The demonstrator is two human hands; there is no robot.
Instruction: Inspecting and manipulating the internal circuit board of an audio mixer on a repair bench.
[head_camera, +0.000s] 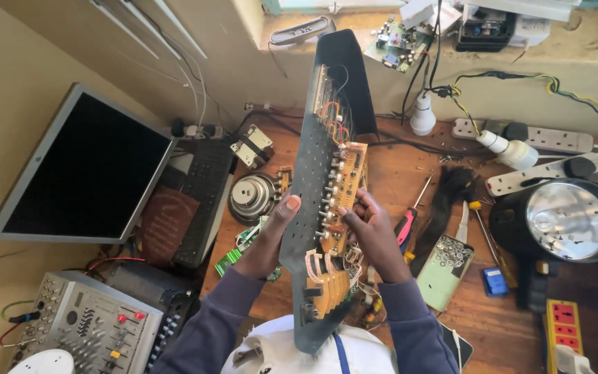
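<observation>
I hold a long dark metal panel (311, 173) upright over the wooden workbench. Orange circuit boards (346, 181) with knob shafts and thin wires are fixed along its right side. My left hand (270, 235) grips the panel's left edge, thumb on its perforated face. My right hand (375, 232) holds the right side, fingers on the circuit boards. The panel's lower end reaches down to my chest.
A flat monitor (88, 170) leans at the left beside a black keyboard (202, 201). A grey audio mixer (88, 325) sits at the lower left. A speaker driver (252, 195), screwdrivers (410, 218), a lamp reflector (567, 218) and power strips (541, 138) crowd the bench.
</observation>
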